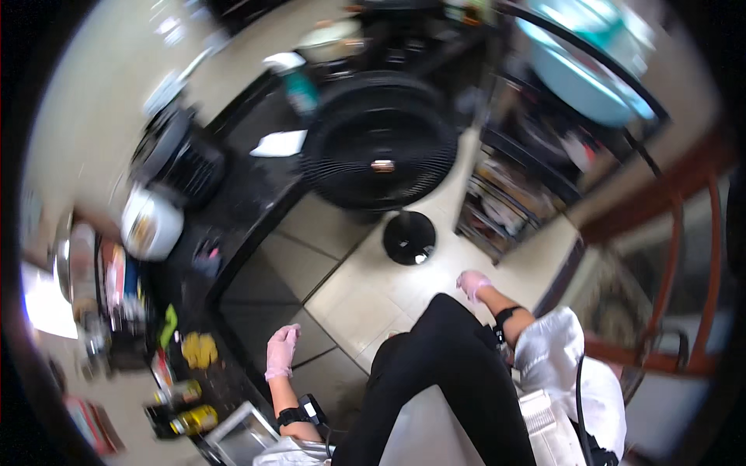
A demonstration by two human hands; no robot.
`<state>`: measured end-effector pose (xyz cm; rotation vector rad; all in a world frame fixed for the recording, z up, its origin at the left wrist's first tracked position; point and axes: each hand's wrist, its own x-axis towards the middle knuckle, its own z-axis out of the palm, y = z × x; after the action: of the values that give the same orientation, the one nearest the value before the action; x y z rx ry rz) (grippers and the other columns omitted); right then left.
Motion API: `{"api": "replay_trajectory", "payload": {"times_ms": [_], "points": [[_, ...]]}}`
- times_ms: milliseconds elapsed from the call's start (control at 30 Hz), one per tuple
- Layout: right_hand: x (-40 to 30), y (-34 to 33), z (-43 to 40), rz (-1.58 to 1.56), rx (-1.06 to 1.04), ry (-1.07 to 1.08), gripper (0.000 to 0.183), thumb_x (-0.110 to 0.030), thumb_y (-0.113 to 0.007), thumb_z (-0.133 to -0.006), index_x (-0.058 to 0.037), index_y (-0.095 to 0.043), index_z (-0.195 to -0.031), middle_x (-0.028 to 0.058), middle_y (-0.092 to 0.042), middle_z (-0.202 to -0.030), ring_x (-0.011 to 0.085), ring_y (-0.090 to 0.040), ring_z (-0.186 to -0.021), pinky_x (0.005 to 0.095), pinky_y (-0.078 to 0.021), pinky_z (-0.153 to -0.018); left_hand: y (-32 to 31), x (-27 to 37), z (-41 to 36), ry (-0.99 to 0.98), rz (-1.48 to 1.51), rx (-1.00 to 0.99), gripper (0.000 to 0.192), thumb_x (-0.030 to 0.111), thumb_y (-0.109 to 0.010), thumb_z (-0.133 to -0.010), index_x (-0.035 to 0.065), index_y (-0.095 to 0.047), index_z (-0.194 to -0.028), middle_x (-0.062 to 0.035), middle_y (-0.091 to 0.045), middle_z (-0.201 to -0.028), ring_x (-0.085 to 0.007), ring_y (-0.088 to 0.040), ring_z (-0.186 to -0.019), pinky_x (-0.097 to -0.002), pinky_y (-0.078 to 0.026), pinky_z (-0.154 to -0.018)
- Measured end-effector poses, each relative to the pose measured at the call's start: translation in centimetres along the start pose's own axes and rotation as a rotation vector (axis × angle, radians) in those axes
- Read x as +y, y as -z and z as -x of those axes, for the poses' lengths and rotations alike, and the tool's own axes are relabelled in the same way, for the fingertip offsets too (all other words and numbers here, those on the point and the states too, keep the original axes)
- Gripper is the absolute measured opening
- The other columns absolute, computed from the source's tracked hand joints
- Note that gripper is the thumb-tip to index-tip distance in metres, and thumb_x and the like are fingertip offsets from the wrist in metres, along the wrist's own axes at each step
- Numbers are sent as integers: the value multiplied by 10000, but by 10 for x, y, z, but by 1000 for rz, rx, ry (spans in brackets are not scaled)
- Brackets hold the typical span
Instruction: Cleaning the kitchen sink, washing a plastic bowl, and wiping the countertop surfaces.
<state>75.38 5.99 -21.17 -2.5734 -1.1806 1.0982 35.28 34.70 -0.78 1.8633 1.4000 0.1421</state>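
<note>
My left hand (282,351), in a pink glove, hangs at the left over the floor beside the dark counter, its fingers loosely curled with nothing seen in them. To the right, my right hand (473,284), gloved in pink too, is lowered near my raised knee, also curled and with no object seen in it. In front of me stands a black pedestal fan (382,166) with its round base (409,237) on the tiled floor. A spray bottle (301,87) and a white sheet or cloth (280,144) lie by the counter's edge, left of the fan. The picture is blurred.
Along the left, the dark counter (233,224) bears a rice cooker (152,224), a black appliance (189,157), a yellow cloth (199,350) and bottles. A pot (330,42) stands at the back. At the right are a metal rack (530,166) with a light blue basin (577,76) and a red-brown barred frame (667,279).
</note>
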Motion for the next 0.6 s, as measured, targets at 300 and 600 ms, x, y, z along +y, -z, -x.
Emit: {"api": "replay_trajectory", "payload": {"times_ms": [300, 600], "points": [[-343, 65, -48, -121, -57, 461, 206, -239, -488, -838, -75, -588, -912, 176, -611, -922, 353, -582, -843, 422, -452, -739, 78, -84, 35, 137, 467, 243, 215, 118, -466, -887, -22, -627, -857, -56, -620, -752, -107, -555, -682, -237, -448, -667], [-527, 192, -191, -332, 923, 651, 230, -73, -530, -764, -55, -604, -981, 167, -621, -929, 327, -594, -879, 410, -477, -786, 87, -75, 29, 179, 476, 289, 191, 105, -518, -850, -14, -640, -936, -92, -653, -814, -146, -621, -780, -253, -473, -728]]}}
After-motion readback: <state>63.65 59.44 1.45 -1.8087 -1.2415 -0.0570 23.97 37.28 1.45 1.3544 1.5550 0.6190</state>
